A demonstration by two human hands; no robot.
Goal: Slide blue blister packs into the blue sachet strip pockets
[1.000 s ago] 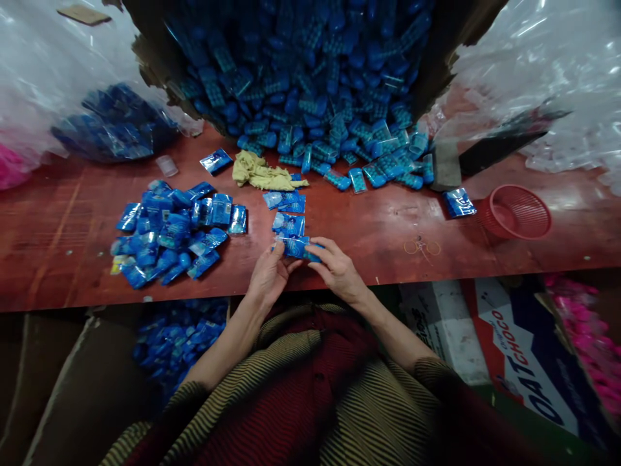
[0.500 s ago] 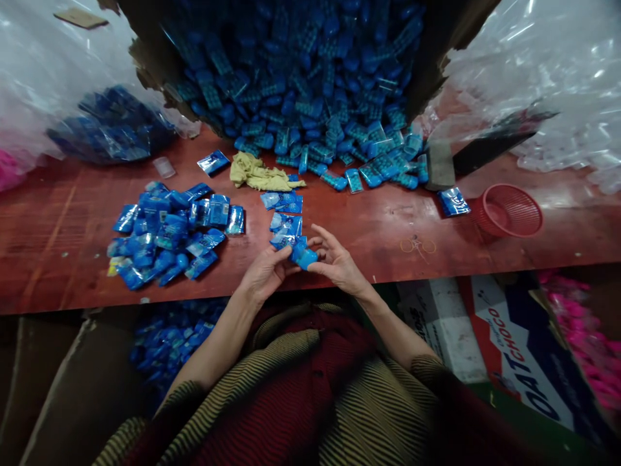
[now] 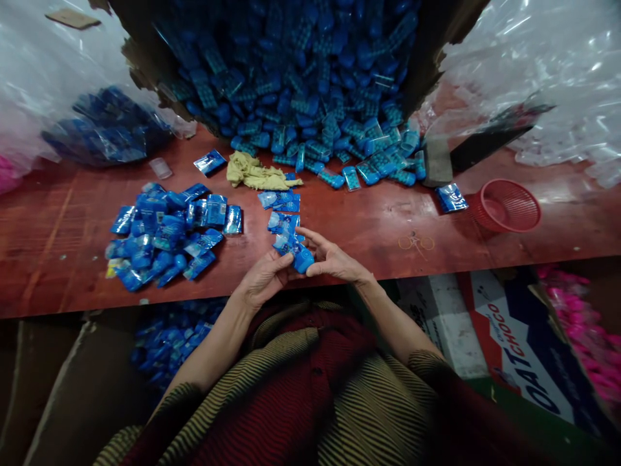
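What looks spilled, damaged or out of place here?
The carton's edges are ragged and torn, and blue containers lie loose on the red table at its mouth, as if spilled. The crumpled yellow cloth among them and the packets also looks stray.

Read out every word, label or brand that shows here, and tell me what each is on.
"Original", small, on the red, white and navy carton below the table's edge.
"OAT", in navy, same carton.
"CHOCO", in red, right after it.
White carton beside it: dark letters, too unclear to read.
Piled blue packets, held blue packet: print too small or blurred.
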